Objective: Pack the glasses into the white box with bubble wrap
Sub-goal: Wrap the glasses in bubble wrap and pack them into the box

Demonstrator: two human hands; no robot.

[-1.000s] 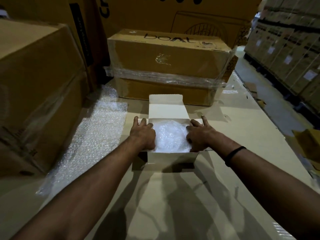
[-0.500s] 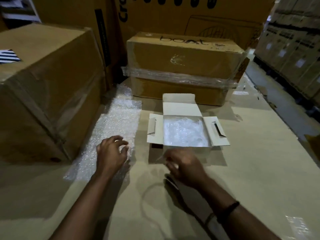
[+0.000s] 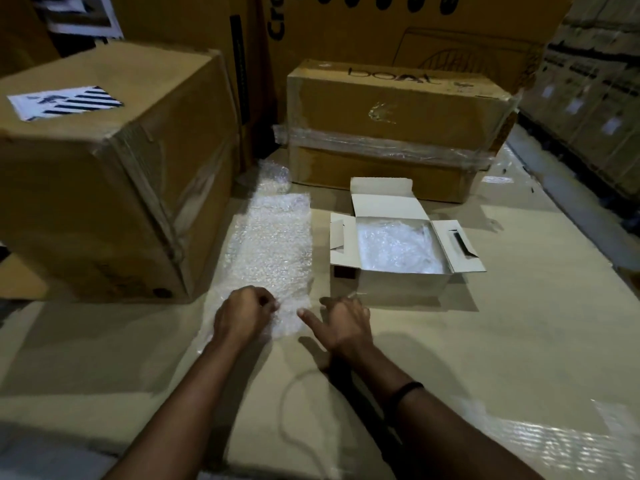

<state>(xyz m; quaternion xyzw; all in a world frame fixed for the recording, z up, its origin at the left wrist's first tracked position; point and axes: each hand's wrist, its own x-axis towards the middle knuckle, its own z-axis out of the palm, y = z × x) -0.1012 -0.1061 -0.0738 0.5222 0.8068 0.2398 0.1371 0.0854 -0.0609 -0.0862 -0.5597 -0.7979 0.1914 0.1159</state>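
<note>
Step in hand, I judge: lifting the bubble wrap sheet (image 3: 273, 244), flat just left of the white box (image 3: 391, 287); my left hand (image 3: 244, 317) pinches its near edge, my right hand (image 3: 344, 323) hovers beside, fingers spread, holding nothing. Next calls for a second grip on that edge; the box stands open, a crinkled wrapped bundle (image 3: 394, 247) inside, glasses themselves indiscernible.

Printed matter in view. The word "boAt" is seen upside down on the top face of the film-wrapped carton (image 3: 398, 109). Sideways letters "Cr", cut off by the frame edge, stand on the tall carton (image 3: 346, 32) behind. The striped label (image 3: 65, 102) on the left carton (image 3: 104, 188) is illegible.
</note>
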